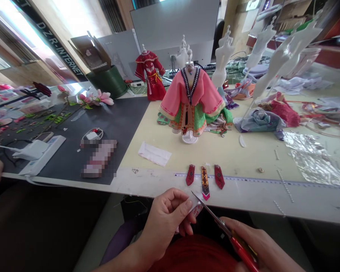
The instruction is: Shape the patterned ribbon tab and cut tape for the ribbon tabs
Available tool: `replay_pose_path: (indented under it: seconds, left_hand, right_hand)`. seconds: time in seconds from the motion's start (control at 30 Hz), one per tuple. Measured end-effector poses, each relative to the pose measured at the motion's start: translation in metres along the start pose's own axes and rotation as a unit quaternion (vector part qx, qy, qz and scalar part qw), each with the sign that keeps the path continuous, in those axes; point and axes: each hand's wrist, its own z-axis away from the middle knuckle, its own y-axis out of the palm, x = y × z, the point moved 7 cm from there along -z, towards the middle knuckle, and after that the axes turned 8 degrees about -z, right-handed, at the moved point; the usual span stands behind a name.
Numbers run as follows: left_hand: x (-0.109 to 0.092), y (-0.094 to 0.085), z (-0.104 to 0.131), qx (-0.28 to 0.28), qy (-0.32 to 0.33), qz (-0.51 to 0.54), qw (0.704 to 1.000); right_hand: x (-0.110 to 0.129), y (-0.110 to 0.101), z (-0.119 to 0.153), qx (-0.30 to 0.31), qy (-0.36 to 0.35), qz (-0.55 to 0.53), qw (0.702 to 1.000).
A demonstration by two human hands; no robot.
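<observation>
Fingers (184,207) of the left hand (166,221) pinch a small fabric strip (197,209); right hand (257,245), at 4 o'clock, grips red-handled scissors (223,226), blades on the strip.

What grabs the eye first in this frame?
Dead centre on the cream table, a pink and green doll costume stands on a small white stand, with a red costume behind it to the left. At the bottom edge, the right hand holds red-handled scissors to a small trim piece pinched in the left hand. Three woven strips lie on the table's near edge.
</observation>
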Motion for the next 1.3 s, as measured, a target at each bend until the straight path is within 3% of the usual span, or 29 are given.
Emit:
replay_pose_path:
  seconds: [0.3,0.53,0.87,1.3]
  left_hand:
    - [-0.001,0.001,0.0,-0.002,0.001,0.006,1.0]
    - [0.001,0.0,0.002,0.005,0.001,0.009,1.0]
    - [0.001,-0.002,0.002,0.002,-0.008,-0.006,1.0]
    - [0.002,-0.002,0.002,0.018,-0.007,0.002,1.0]
  right_hand:
    - [0.003,-0.001,-0.002,-0.002,0.0,0.023,1.0]
    - [-0.001,-0.002,0.001,-0.009,-0.015,0.102,0.995]
    - [0.011,-0.012,0.003,-0.07,-0.073,0.203,0.974]
    - [0.007,-0.015,0.008,-0.083,-0.103,0.28,0.951]
